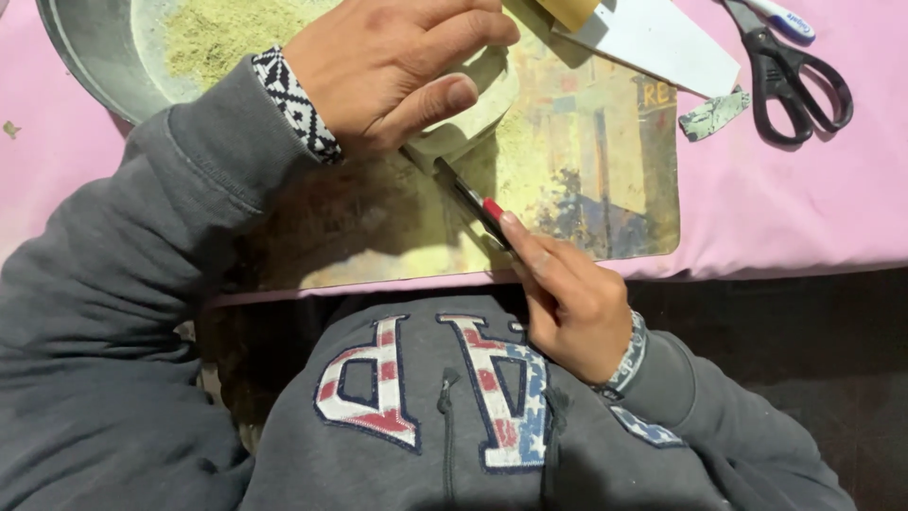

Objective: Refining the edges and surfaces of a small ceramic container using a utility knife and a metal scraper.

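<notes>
The left hand [397,71] lies curled over a pale, rounded lump [473,109] (clay or dough, it is hard to tell which), fingers folded across its top and the thumb pressed against its near side, so the lump is pinned to the mat beneath. The right hand [572,303] comes up from the lower edge of the bench, its fingers closed in a pinch around a slim tool [473,201] with a dark shaft and a red band; the forefinger runs along the shaft, and the tool's far tip meets the lump's near lower edge, just under the left thumb.

The lump sits on a worn placemat [605,180] printed with a faded, yellowish picture, dusted with pale powder around the lump. The placemat lies on a pink cloth [804,208] that covers the bench. Beyond the left wrist, at the upper left, stands a grey metal pan [90,57] holding greenish-yellow powder [222,33]. To the upper right, well apart from both hands, a white sheet of paper [662,43] overlaps the placemat's far corner; just beside it lies a small mottled scrap [714,114], then a pair of black-handled scissors [790,80], with a white pen [785,19] near their blades.

Both arms wear grey hoodie sleeves [113,284], a black-and-white patterned cuff [298,104] showing at the left wrist.
</notes>
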